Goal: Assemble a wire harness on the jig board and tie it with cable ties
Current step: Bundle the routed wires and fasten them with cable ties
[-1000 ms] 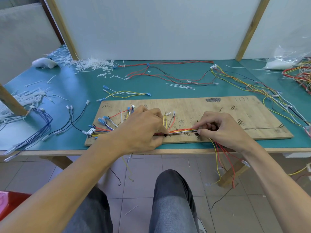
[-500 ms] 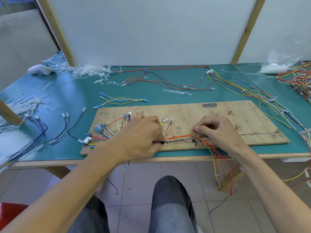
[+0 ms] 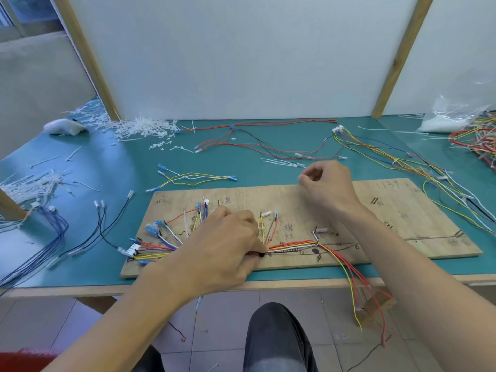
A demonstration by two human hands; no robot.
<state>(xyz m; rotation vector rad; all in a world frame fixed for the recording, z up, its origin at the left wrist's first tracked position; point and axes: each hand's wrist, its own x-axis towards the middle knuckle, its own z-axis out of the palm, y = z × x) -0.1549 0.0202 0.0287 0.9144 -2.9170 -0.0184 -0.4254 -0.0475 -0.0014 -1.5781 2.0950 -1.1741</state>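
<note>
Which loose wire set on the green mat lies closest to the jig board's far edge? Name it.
The short yellow-and-white wire set with blue terminals, just beyond the jig board; the red-black harness lies farther back.

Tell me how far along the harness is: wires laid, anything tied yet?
Done: most wires are routed on the jig board, fanned at its left end, gathered into a wire bundle. In hand: the left hand pins that bundle to the board; the right hand is lifted near loose cable ties, fingers curled, apparently empty. Left: no tie is clearly visible on the bundle, and several wire ends hang off the front edge.
</note>
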